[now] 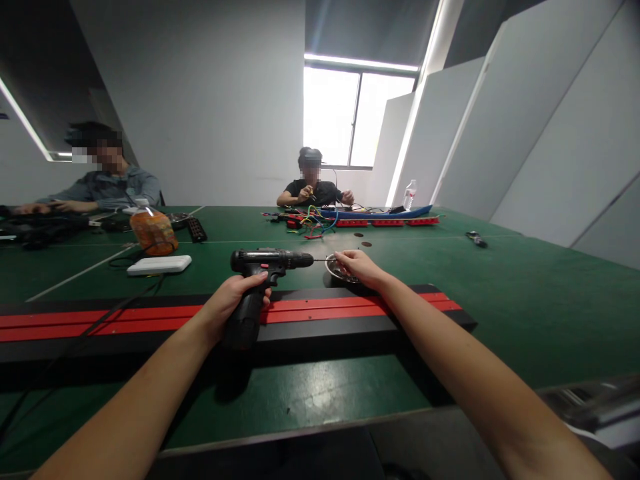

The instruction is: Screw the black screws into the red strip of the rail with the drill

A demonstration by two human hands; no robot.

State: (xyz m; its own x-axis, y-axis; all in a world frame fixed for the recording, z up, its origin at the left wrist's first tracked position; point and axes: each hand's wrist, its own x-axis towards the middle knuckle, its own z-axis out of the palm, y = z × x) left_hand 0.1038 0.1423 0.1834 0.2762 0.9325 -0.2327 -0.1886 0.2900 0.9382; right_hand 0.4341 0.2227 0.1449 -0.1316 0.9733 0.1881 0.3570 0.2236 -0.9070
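My left hand (pixel 239 299) is wrapped around the grip of a black cordless drill (pixel 265 259), held level above the bench with its chuck pointing right. A thin driver bit (pixel 321 260) runs from the chuck to my right hand (pixel 357 265). The fingers of that hand are pinched at the bit's tip; whatever small thing they hold is hidden. Just beneath and behind them is a round metal bowl (pixel 330 269) with small dark pieces in it. Below both hands lies a long black beam with a red grooved strip (pixel 320 309) along its top.
The green table (pixel 525 300) bears a white power bank (pixel 159 265), an orange-filled bottle (pixel 154 230), a dark cable and a black strip at left. Farther off lie coloured wires (pixel 320 223), a blue tray (pixel 380 213) and red strips. Two people sit across the table.
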